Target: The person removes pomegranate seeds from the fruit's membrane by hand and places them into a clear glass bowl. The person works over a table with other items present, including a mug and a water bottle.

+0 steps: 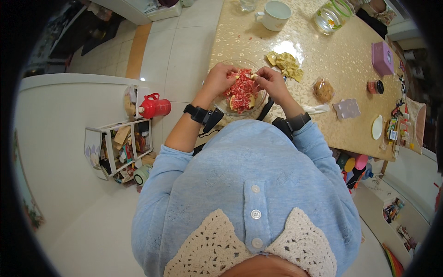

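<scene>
A clear glass bowl [221, 108] near the table's edge holds loose red pomegranate seeds [244, 85]. At its near side lies a pomegranate chunk [242, 102], seeds up, with pale rind along its edge. Over the left of the bowl, my left hand [220, 79] pinches a pomegranate piece, mostly hidden by the seeds and fingers; a pale bit shows at the fingertips. Opposite it, my right hand [273, 84] grips a small pale pomegranate bit [254, 76] between thumb and fingers. Crumpled yellowish pomegranate peel [289, 65] rests on the table beyond my right hand.
The patterned tablecloth [238, 45] carries a white mug [275, 15], a glass jug [332, 17], a wrapped round cookie [323, 90], a small jar [375, 87] and a purple box [382, 59]. A red thermos [154, 105] stands left, by a packed rack [126, 149].
</scene>
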### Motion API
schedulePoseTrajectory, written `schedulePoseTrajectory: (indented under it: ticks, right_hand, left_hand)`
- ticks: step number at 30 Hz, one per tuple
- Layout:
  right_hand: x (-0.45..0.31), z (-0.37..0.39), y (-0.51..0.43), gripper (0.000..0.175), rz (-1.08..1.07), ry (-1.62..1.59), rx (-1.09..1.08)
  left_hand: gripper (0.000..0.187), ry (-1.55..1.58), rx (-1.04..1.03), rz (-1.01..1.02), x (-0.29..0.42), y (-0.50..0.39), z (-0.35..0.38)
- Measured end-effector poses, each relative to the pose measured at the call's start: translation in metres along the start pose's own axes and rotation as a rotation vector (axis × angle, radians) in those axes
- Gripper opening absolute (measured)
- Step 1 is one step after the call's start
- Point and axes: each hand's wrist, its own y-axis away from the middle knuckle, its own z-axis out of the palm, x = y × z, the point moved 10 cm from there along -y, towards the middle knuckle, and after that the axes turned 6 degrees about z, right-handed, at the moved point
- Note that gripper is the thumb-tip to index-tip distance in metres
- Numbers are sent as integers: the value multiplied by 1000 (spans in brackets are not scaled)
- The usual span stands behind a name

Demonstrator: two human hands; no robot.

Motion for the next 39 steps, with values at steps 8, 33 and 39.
schedulePoseTrajectory:
  ticks: [8, 33, 39]
  right_hand:
    - [0, 14, 9, 21, 70, -394, -153]
    - [-58, -100, 9, 11, -512, 824, 796]
    - [-78, -56, 27, 12, -659, 763, 653]
  left_hand:
    - [20, -231, -25, -3, 6, -3, 11]
    - [24, 958, -51, -351, -19, 22, 31]
    - [28, 1005, -62, -307, -12, 22, 30]
